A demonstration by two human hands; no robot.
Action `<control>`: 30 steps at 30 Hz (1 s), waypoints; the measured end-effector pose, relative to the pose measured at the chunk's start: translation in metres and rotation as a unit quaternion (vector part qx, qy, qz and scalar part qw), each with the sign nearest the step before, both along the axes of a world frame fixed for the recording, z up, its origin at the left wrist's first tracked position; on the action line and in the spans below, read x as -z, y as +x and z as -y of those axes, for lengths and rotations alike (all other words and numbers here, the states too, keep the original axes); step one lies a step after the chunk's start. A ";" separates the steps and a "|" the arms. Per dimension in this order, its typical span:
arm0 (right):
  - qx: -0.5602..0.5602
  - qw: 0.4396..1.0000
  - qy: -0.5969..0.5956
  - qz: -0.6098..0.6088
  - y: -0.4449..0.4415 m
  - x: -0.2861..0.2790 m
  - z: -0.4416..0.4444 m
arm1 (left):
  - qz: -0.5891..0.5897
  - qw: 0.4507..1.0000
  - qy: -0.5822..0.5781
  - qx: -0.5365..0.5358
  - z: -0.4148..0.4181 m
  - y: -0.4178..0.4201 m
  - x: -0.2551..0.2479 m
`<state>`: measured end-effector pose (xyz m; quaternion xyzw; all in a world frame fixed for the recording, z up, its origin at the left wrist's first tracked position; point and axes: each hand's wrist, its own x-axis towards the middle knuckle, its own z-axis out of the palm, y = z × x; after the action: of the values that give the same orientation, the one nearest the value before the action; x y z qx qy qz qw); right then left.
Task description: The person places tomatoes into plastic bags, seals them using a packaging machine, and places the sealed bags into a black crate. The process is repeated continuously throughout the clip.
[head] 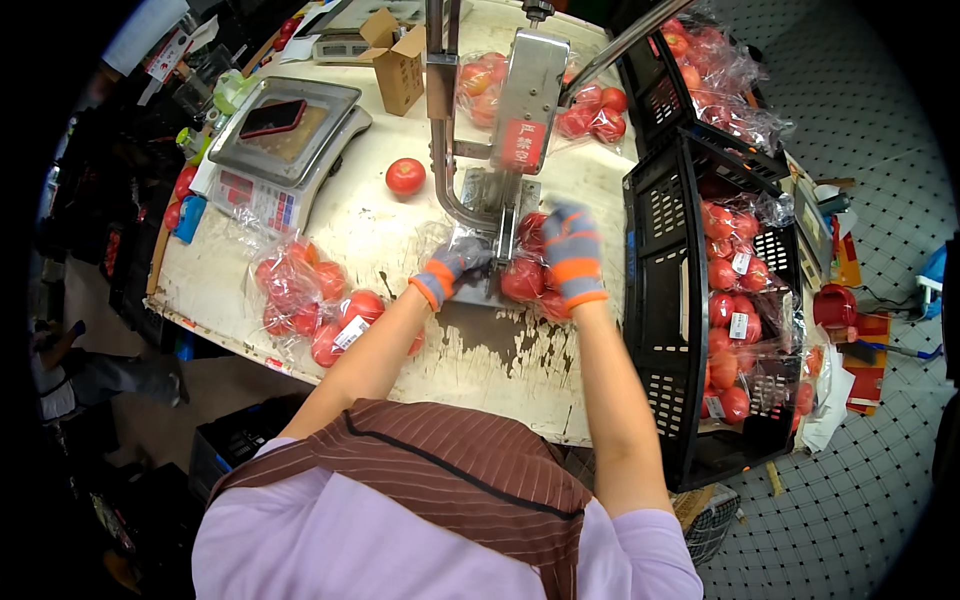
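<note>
My left hand (450, 270), in a grey and orange glove, grips the gathered neck of a clear plastic bag at the left side of a metal bag-sealing machine (525, 97). Right of the machine's slot lie the bagged tomatoes (523, 280), partly under the bag film. My right hand (574, 251), gloved alike and slightly blurred, is against their right side; its fingertips are too blurred to tell whether they grip. A loose tomato (405, 176) sits beyond my left hand. Nearer me on the left are filled tomato bags (292, 281), one with a white label (351, 332).
A digital scale (289, 142) bearing a phone (273, 118) stands at the left, with an open cardboard box (399, 75) farther back. More bagged tomatoes (596, 112) lie behind the machine. Black plastic crates (660, 300) with bagged tomatoes border the table's right side.
</note>
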<state>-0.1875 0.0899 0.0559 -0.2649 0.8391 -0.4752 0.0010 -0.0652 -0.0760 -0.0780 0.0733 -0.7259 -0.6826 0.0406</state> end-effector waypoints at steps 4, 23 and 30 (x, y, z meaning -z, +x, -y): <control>-0.165 0.893 -0.417 0.021 -0.065 -0.163 0.024 | 0.105 0.898 0.424 -0.056 -0.017 0.003 -0.028; -0.389 0.849 0.194 -0.301 0.101 -0.017 -0.032 | 0.105 0.935 0.338 -0.016 -0.007 -0.010 -0.016; -0.385 0.857 0.113 -0.323 0.088 0.019 -0.030 | 0.068 0.981 0.176 -0.038 -0.008 -0.006 -0.010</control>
<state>-0.0998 0.1195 0.0374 -0.7036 0.6709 -0.2269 -0.0576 -0.0709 -0.0681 -0.0681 0.1533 -0.5923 -0.7910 0.0034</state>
